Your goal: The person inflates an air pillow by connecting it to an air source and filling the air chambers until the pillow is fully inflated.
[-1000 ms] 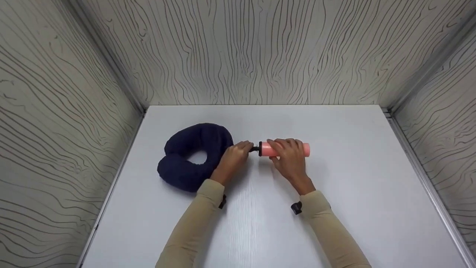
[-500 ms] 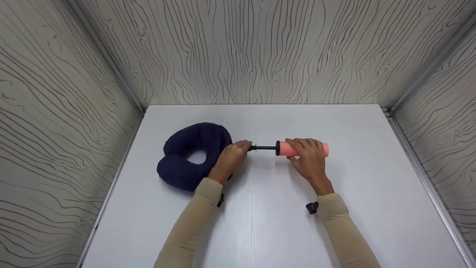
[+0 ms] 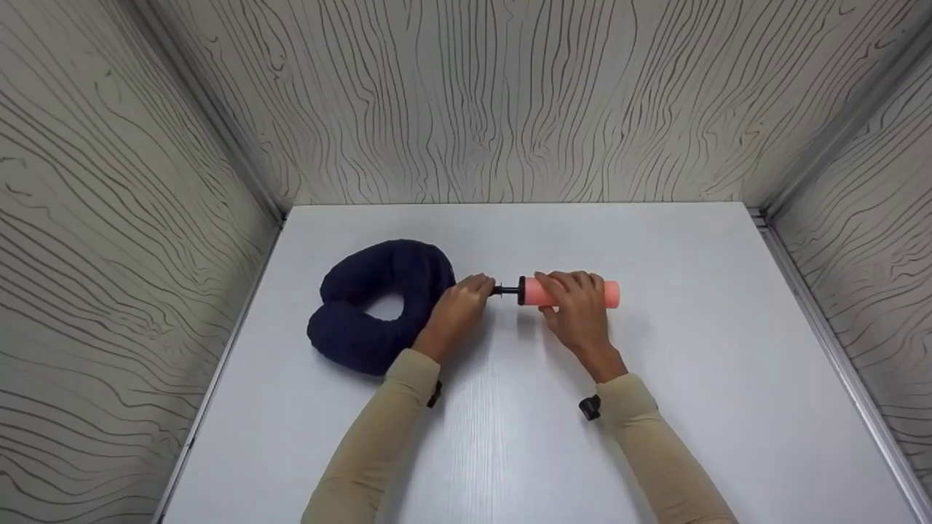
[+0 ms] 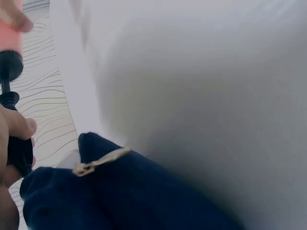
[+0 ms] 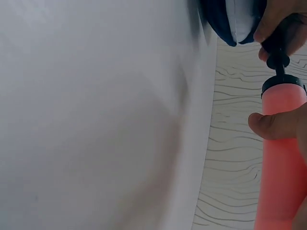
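Note:
A pink hand pump [image 3: 612, 294] with a black end cap and a thin black rod [image 3: 512, 290] lies level, pointing left and right. My right hand [image 3: 580, 316] grips its pink barrel [image 5: 280, 167], thumb along one side. My left hand [image 3: 457, 311] holds the black handle [image 4: 19, 154] at the rod's left end, fingers curled round it. A short length of rod shows between the hands. Against my left hand lies a navy U-shaped neck pillow [image 3: 357, 338]. Its light zipper pull [image 4: 101, 162] hangs out in the left wrist view; a white inner part [image 5: 241, 20] shows through an opening.
Everything is on a white table [image 3: 480, 451]. Wood-patterned panels [image 3: 466, 102] stand behind it and on both sides, with metal strips at the corners. The pillow takes up the table's left part. Each wrist carries a small black camera [image 3: 590, 407].
My right hand drew the pink barrel to the right, baring a long stretch of rod, then pushed it back left partway. My left hand and the pillow have stayed almost still.

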The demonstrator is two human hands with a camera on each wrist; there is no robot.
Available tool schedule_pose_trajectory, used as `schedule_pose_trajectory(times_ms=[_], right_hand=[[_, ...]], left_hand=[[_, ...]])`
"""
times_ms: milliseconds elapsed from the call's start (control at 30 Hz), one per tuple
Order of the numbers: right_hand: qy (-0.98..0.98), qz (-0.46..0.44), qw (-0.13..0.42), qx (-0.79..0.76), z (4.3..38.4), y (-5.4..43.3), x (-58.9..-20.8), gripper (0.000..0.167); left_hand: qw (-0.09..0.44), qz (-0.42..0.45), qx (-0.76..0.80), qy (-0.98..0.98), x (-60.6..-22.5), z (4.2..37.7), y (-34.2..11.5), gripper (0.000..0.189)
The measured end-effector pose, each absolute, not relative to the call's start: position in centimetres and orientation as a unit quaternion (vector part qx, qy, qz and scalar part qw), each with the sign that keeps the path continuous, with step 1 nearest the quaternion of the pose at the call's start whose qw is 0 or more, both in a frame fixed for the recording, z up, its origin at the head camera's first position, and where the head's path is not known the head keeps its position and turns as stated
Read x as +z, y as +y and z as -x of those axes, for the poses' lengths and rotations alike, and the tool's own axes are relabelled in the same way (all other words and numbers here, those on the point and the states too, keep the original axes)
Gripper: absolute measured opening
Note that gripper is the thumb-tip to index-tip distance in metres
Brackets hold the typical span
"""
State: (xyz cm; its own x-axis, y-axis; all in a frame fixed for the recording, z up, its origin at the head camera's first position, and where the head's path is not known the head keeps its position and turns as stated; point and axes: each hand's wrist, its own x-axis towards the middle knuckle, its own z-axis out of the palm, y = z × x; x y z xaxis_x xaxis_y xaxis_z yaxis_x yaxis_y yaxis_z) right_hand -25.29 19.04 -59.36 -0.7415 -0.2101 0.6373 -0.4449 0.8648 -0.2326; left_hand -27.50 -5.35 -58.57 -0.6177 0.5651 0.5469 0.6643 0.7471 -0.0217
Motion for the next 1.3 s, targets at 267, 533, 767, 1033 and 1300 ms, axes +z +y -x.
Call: schedule_pose_trajectory(times_ms=[267,533,767,1033,1300], right_hand=[[-0.915,-0.195,0.309,0.17,25.4,17.0,-59.6,0.062],[-0.924,-0.192,0.281,0.171,25.2,19.0,-59.5,0.068],[-0.929,-0.182,0.274,0.172,25.2,21.8,-59.4,0.068],[-0.928,-0.164,0.284,0.177,24.9,23.8,-59.0,0.068],[-0.928,-0.18,0.276,0.172,24.7,21.2,-59.9,0.067]], left_hand=[[0.291,0.342,-0.049,-0.892,-58.7,27.3,-5.4,0.034],[0.294,0.337,0.015,-0.894,-59.1,27.6,-5.5,0.036],[0.286,0.333,0.055,-0.897,-59.2,27.8,-5.9,0.037],[0.302,0.334,0.042,-0.892,-59.1,28.1,-6.1,0.031],[0.312,0.337,0.08,-0.884,-59.0,27.7,-5.6,0.029]])
